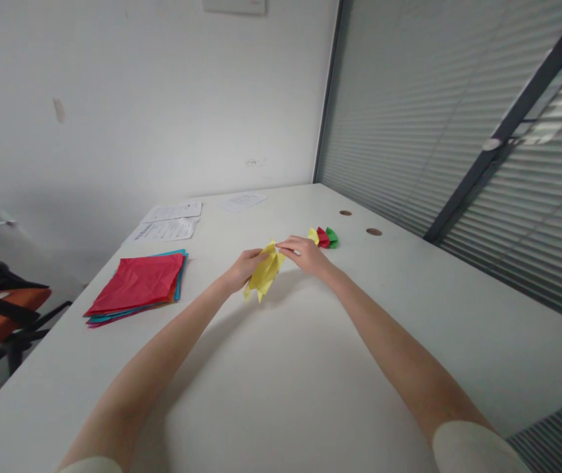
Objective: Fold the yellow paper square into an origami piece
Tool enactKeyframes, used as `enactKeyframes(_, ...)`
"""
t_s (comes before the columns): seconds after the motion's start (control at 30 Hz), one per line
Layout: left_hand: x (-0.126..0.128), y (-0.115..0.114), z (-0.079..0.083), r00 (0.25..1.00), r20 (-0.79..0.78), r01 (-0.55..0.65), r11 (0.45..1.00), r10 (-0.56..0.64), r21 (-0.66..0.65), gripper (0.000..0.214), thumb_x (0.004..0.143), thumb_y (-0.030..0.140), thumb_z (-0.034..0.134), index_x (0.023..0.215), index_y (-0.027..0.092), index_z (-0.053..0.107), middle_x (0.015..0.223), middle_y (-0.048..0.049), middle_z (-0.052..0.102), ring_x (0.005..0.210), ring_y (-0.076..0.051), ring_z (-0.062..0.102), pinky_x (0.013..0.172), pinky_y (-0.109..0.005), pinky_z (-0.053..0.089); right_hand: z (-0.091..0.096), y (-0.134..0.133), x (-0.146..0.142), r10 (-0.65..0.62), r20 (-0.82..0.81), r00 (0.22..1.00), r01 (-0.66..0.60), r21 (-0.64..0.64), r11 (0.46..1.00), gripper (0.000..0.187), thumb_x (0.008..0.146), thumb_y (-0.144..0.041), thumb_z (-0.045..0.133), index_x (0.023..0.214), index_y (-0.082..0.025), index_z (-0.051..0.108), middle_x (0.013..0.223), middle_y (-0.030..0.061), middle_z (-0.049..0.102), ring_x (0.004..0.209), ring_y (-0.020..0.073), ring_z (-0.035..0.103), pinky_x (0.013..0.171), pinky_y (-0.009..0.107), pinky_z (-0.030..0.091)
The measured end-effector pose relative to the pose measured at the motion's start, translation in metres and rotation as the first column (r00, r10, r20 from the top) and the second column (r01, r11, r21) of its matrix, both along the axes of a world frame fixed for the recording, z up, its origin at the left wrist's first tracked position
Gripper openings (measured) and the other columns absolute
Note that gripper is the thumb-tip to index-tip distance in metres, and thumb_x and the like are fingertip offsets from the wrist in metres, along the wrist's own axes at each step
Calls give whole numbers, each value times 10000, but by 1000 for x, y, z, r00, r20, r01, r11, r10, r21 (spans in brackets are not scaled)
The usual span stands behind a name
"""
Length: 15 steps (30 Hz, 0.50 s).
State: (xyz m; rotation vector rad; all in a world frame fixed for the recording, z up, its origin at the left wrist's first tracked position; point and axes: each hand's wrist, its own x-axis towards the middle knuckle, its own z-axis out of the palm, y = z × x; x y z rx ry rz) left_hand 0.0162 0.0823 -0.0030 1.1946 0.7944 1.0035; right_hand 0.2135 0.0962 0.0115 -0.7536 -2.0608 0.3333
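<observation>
A crumpled, partly folded sheet of yellow paper (265, 274) is held up over the white table (281, 368). My left hand (247, 268) grips it from the left, fingers closed on its edge. On the other side my right hand (306, 255) has its fingers pinched together at the paper's upper right corner. Just beyond my right hand lie small folded paper pieces: a yellow one (313, 235), partly hidden by the hand, a red one (323, 238) and a green one (332, 238).
A stack of coloured paper sheets, red on top (142, 282), lies at the left. Printed pages (167, 223) lie behind it. Two round holes (374, 232) pierce the tabletop at the right, near the blinds (409, 118). An orange chair (4, 315) stands beyond the left edge.
</observation>
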Motion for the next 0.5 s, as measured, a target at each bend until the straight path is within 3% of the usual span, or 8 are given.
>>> enactKeyframes(0.13, -2, -3, 2, 997, -47, 66, 997, -68, -44, 398, 677, 424, 788, 908, 133, 646, 729, -86, 696, 617, -202, 667, 613, -332, 542, -6, 8, -12, -38, -133, 990, 19, -138, 990, 181, 819, -365, 649, 880, -212, 724, 798, 38, 709, 699, 164, 634, 685, 304, 502)
enactKeyframes(0.3, -5, -4, 6, 995, -13, 93, 994, -94, -48, 402, 628, 342, 831, 905, 126, 637, 769, -81, 699, 672, -198, 680, 638, -303, 528, -11, 13, -17, -55, -305, 951, -57, -347, 936, 279, 713, -454, 735, 727, -189, 650, 608, -14, 618, 469, 107, 535, 465, 237, 435)
enactKeyframes(0.5, -11, -5, 11, 991, -13, 130, 988, -131, -86, 432, 648, 374, 814, 944, 97, 666, 797, -91, 706, 675, -168, 656, 658, -276, 497, -10, 15, -13, 35, -242, 970, -107, -289, 951, 267, 739, -452, 722, 743, -185, 726, 789, 48, 672, 617, 133, 607, 576, 265, 495)
